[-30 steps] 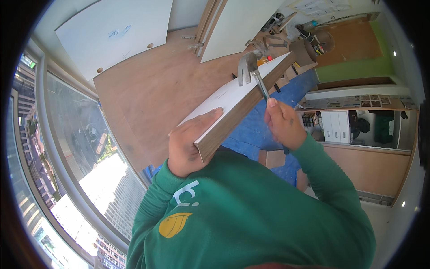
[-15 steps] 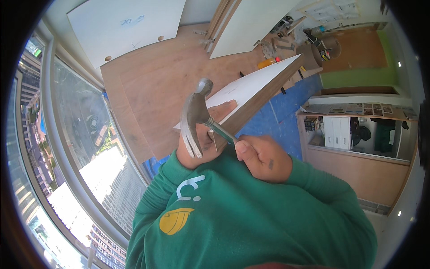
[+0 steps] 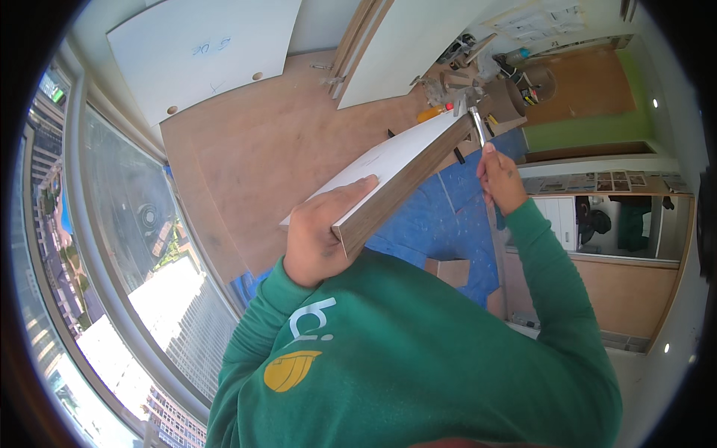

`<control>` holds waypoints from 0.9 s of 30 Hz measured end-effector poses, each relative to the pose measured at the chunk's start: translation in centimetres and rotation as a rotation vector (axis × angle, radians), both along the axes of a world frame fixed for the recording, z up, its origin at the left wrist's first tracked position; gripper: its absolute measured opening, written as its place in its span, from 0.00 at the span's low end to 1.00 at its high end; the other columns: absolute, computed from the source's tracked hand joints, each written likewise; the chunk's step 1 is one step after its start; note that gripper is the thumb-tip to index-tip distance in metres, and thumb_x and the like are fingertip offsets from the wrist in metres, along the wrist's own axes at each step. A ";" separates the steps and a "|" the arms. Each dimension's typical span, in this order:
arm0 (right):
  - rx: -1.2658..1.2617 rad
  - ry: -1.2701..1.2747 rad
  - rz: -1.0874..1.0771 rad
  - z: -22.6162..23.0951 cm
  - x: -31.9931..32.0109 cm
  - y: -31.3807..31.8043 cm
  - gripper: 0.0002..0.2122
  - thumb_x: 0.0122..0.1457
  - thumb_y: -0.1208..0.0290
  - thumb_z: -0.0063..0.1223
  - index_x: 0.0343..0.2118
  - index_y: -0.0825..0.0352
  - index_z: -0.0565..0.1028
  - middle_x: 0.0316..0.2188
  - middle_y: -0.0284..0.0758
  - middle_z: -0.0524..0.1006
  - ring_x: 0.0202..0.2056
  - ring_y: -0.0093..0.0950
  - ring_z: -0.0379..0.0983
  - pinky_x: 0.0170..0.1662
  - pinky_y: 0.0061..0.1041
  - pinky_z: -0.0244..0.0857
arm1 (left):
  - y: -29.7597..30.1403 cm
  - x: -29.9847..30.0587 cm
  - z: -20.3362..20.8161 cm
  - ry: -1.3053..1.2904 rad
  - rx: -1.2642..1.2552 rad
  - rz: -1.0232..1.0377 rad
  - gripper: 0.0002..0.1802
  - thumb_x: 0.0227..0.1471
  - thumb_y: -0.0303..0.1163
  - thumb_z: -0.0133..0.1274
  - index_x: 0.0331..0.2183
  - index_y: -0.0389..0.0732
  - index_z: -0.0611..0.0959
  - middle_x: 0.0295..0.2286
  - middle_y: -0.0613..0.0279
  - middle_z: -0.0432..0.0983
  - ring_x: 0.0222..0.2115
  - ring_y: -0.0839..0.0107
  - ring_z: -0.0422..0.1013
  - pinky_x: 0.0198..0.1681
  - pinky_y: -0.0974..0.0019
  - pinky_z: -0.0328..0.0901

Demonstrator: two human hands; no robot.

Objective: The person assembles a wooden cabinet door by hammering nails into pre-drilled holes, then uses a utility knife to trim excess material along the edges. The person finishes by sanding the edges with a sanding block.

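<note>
A white board (image 3: 388,153) with a wood-grain edge strip (image 3: 411,183) stands on its side, running from my body to the far right. My left hand (image 3: 320,228) grips its near end, thumb over the white face, the other fingers partly hidden. At the far end, my right hand (image 3: 502,179) is wrapped round the handle of a claw hammer (image 3: 478,125). The hammer's head is at the strip's far end; whether it touches the strip I cannot tell.
Beyond the board lies a brown wooden surface (image 3: 239,142). A large white panel (image 3: 198,60) with two holes leans behind it, beside another white panel (image 3: 403,56). An orange bottle-like thing (image 3: 431,113) lies near the board's far end. Blue sheeting (image 3: 459,209) covers the floor; windows (image 3: 142,201) line the left.
My right hand has swung the hammer from beside my left hand out to the board's far right end. The left hand keeps its grip on the near end.
</note>
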State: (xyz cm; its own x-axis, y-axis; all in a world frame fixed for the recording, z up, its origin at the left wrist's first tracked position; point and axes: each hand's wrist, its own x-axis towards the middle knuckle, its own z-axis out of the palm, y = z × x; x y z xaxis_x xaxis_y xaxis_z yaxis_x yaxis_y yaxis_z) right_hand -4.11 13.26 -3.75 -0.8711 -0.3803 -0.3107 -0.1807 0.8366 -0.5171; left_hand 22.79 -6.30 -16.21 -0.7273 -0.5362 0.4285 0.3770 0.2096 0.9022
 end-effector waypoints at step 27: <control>-0.015 -0.296 0.745 3.5 17.2 -5.4 0.23 0.75 0.55 0.38 0.27 0.69 0.67 0.18 0.47 0.66 0.20 0.46 0.63 0.28 0.42 0.60 | 2.0 0.1 -1.1 0.072 -0.053 0.086 0.32 0.41 0.19 0.65 0.52 0.36 0.83 0.46 0.46 0.83 0.46 0.51 0.80 0.50 0.60 0.72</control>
State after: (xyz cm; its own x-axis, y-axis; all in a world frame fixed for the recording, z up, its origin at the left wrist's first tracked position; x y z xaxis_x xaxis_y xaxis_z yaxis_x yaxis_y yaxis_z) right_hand 13.08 7.82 -0.21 -0.2683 -0.8354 -0.4797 -0.5429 0.5425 -0.6411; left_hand 22.86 -4.32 -17.35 -0.6462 -0.5701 0.5073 0.4189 0.2906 0.8603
